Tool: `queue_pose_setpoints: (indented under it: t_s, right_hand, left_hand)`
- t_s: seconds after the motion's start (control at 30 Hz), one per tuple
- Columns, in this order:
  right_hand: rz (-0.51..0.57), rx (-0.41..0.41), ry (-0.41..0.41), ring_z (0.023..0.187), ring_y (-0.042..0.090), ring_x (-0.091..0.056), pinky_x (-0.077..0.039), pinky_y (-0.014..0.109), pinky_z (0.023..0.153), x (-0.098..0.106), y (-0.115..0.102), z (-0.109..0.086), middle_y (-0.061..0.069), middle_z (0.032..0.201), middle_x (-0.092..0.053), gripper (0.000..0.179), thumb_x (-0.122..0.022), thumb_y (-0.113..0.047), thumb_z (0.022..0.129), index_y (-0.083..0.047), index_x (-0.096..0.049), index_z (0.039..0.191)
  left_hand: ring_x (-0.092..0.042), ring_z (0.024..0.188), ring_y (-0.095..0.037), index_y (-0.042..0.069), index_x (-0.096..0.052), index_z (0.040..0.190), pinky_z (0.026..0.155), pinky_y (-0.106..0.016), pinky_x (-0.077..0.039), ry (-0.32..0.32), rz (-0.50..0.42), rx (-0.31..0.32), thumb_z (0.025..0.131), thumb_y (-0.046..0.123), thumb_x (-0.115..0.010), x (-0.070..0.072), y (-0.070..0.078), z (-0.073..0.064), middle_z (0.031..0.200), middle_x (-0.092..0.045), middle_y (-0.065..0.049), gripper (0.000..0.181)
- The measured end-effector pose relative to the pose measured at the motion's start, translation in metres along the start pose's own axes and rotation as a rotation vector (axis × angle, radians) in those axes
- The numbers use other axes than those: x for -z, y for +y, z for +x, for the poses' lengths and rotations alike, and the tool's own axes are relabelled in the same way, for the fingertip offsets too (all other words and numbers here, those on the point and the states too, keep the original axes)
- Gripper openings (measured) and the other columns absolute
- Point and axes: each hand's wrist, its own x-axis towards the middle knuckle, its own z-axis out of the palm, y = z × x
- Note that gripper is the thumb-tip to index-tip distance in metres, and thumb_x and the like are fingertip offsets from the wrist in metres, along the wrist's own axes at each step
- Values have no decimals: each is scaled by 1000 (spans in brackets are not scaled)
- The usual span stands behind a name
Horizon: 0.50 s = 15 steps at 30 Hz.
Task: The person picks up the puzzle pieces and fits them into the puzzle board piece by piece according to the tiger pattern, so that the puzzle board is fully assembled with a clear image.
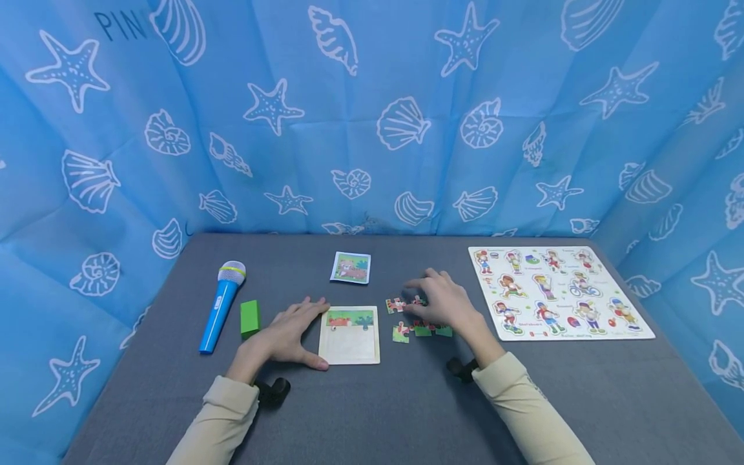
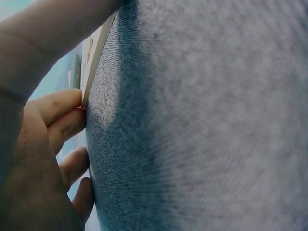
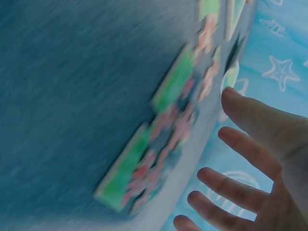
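Note:
A square wooden puzzle tray [image 1: 349, 349] lies in front of me, with crab-and-plant pieces [image 1: 349, 318] fitted along its top. My left hand [image 1: 289, 332] rests at its left side, thumb by the lower corner and index finger by the upper one. In the left wrist view, fingertips [image 2: 72, 98] touch the tray's edge [image 2: 94, 62]. Over the loose jigsaw pieces [image 1: 401, 332] to the tray's right, my right hand [image 1: 444, 300] hovers with fingers spread. The right wrist view has green-and-red pieces [image 3: 173, 86] on the cloth, and nothing between thumb and fingers.
Behind the tray lies a small picture card [image 1: 351, 268]. A blue toy microphone [image 1: 217, 310] and a green block [image 1: 250, 318] are at the left. On the right sits a white sports picture board [image 1: 560, 294]. A blue shell-print curtain [image 1: 372, 161] hangs behind the grey table [image 1: 372, 420].

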Motion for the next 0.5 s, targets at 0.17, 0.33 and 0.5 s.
queue_pose_setpoints:
  t_s: [0.17,0.33,0.5]
  right_hand:
    - [-19,-9,-33,97,30,-57,-51,46,69,-1,15,-4,15,116,-63,47,-77,-36,91,-13,-70,132]
    - [-13,-28,-66,104,35,-59,-54,54,75,-3,25,-5,17,121,-64,48,-74,-40,94,-13,-70,132]
    - [8,-38,-98,106,36,-59,-54,56,78,-3,29,-6,16,120,-64,44,-73,-36,94,-13,-70,131]
  left_hand:
    - [-14,159,-45,15,-29,162,119,-75,-19,-2,-2,2,73,57,-87,0,1,0,171,-23,-12,114]
    - [-14,159,-45,15,-30,162,119,-74,-19,1,0,0,73,57,-88,0,1,0,171,-23,-12,114]
    - [-14,159,-45,15,-30,162,119,-75,-19,4,0,-5,73,57,-88,0,0,0,171,-24,-12,114]
